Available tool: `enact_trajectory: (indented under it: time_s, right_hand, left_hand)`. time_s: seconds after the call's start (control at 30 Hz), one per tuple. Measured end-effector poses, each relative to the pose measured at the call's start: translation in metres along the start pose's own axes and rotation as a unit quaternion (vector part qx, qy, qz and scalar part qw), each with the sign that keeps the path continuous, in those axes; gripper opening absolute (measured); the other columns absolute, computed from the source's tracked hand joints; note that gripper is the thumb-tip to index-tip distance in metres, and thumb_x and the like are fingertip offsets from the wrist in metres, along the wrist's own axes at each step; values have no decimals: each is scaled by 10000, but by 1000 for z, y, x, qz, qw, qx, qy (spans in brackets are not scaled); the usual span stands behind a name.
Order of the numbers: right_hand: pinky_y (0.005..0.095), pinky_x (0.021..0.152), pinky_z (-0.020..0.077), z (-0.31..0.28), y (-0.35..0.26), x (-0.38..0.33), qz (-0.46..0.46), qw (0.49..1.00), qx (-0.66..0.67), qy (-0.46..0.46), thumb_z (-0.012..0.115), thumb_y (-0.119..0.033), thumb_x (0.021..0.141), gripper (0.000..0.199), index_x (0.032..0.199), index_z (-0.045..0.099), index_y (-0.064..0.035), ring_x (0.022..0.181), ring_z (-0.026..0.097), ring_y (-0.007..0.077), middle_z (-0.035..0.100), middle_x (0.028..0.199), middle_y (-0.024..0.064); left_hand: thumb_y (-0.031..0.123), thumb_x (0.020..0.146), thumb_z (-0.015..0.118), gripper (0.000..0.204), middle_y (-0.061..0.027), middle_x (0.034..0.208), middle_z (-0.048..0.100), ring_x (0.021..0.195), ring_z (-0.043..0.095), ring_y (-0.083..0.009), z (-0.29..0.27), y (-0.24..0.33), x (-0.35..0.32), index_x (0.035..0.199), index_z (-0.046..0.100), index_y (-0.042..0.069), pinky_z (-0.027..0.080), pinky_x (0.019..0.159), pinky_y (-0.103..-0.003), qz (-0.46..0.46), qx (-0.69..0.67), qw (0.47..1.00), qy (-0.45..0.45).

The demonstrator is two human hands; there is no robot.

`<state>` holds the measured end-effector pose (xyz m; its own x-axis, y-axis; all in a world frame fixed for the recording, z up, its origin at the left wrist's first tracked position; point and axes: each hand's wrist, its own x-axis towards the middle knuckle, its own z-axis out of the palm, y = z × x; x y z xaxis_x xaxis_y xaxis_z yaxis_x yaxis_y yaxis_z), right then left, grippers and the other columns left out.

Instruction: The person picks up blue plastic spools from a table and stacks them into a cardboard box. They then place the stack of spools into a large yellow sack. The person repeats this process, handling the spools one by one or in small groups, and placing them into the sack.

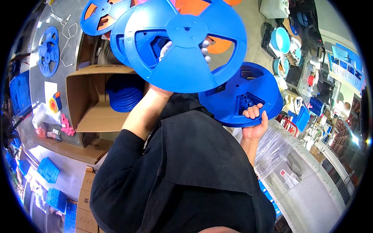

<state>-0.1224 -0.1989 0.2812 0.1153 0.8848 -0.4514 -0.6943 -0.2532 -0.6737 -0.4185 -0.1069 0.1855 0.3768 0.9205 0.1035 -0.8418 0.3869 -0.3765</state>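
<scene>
Reels filled both hands. The left hand (171,46) was closed on one blue reel (185,42), fingers hooked through its openings for grip, lifted high. The right hand (254,124) was clenched on a stack of reels (243,97), above a plastic-lined bin (279,147).

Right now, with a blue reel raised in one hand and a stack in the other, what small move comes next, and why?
Probably lower the left hand's blue reel onto the stack of reels gripped by the right hand: it hangs just above, and matches them.
</scene>
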Motion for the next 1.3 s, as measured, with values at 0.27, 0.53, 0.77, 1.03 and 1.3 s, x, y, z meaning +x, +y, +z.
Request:
enact_trajectory:
  time_s: [0.27,0.53,0.77,1.03,1.3]
  right_hand:
    - [253,554,364,3,-5,1,-27,994,27,-98,634,-176,793,272,995,499,-53,505,418,83,415,611,-35]
    - [266,481,346,6,-13,7,-8,980,71,-186,632,-173,762,255,937,495,-48,430,409,101,419,539,-23]
    - [257,485,348,11,-11,14,-1,963,122,-240,671,-208,804,277,905,456,-65,433,430,86,443,550,-26]
    - [259,507,355,50,1,33,20,959,24,-283,675,-264,836,330,989,480,-47,475,450,86,444,591,-29]
    - [452,866,525,60,11,7,85,972,-192,-104,682,-334,821,598,1226,445,36,970,640,326,638,991,166]
  left_hand:
    - [301,814,663,670,-203,1315,537,1108,577,-328,-36,104,-22,1384,436,32,440,954,-395,216,836,364,350]
    - [521,787,634,780,-220,1287,495,1139,514,-381,-115,143,-26,1456,321,271,389,963,-502,22,862,-51,504]
    - [431,814,652,736,-192,1342,460,1246,405,-384,-80,108,-11,1420,365,129,320,1022,-515,128,910,-68,390]
    - [372,780,712,828,-277,1270,506,1202,486,-378,-41,-57,23,1404,337,-22,366,1029,-418,24,823,554,128]
    - [222,777,736,834,-133,1222,544,1045,571,-211,-31,-37,8,1445,280,19,459,935,-346,-18,486,855,180]
